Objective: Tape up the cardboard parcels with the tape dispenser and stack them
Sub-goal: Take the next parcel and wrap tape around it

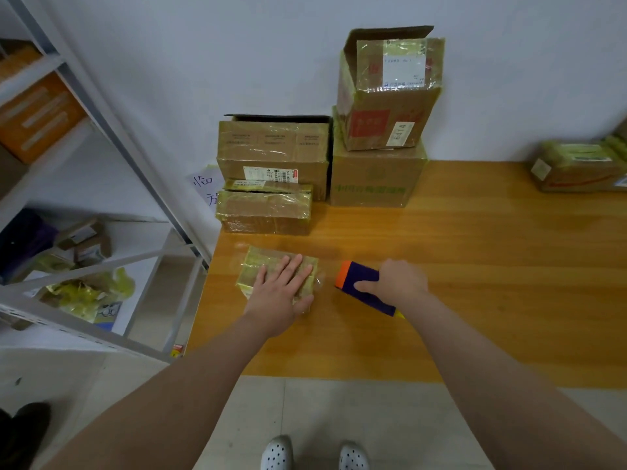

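Observation:
A small flat parcel [252, 269] wrapped in yellowish tape lies near the left edge of the wooden table [475, 283]. My left hand [280, 293] presses flat on top of it, fingers spread. Just to its right my right hand [397, 283] grips a purple tape dispenser [361, 279] with an orange end that points at the parcel. Clear tape seems to run from the dispenser to the parcel's right side. Behind stand taped parcels: a low one [264, 212], a wider box [273, 154] behind it, and a box [375, 178] carrying an open-flapped box [386, 93].
Another taped parcel [576, 167] lies at the table's far right by the wall. A metal shelf rack [112, 130] with boxes and crumpled yellow tape stands to the left. My two white shoes [315, 454] are on the tiled floor before the table's front edge.

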